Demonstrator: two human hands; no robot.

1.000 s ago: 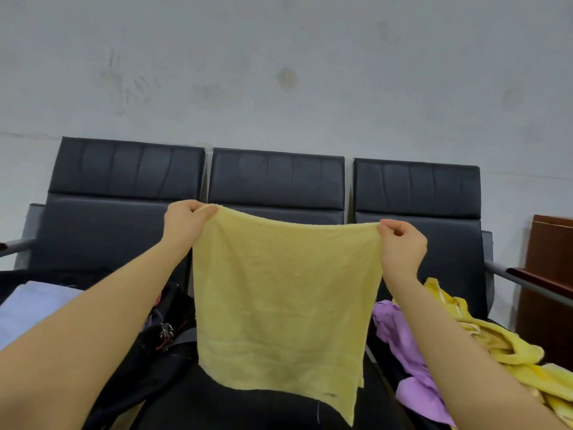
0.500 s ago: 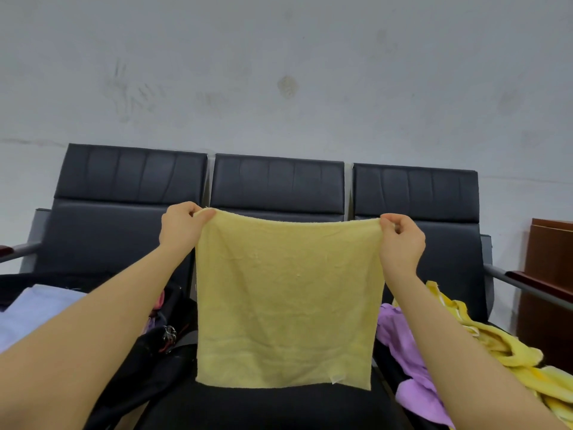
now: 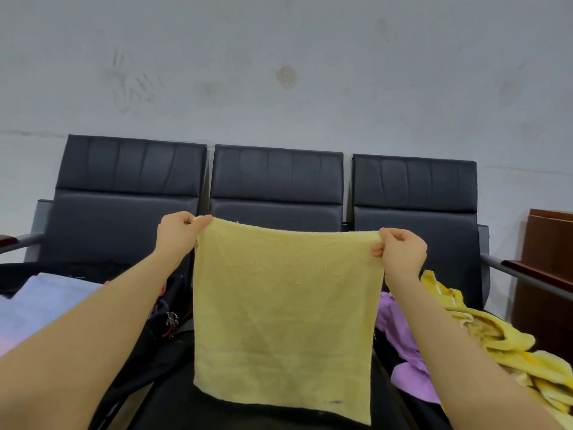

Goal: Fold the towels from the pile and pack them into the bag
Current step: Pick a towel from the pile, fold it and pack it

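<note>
Pale yellow towel [image 3: 283, 308], purple cloth [image 3: 403, 352], bright yellow towels [image 3: 502, 346], black seats [image 3: 276, 178], lavender cloth [image 3: 46, 302].

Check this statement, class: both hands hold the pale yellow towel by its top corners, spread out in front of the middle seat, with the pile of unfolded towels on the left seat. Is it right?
Not quite. The head view shows the pile of unfolded towels on the right seat, not the left. The rest stands: left hand and right hand hold the pale yellow towel by its top corners before the middle seat.

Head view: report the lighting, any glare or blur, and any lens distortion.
Head view: soft, even light, no glare; the yellow towel and both hands, left hand and right hand, look sharp; wide-angle stretch enlarges the forearms at the bottom edge and bows the row of black seats.
</note>
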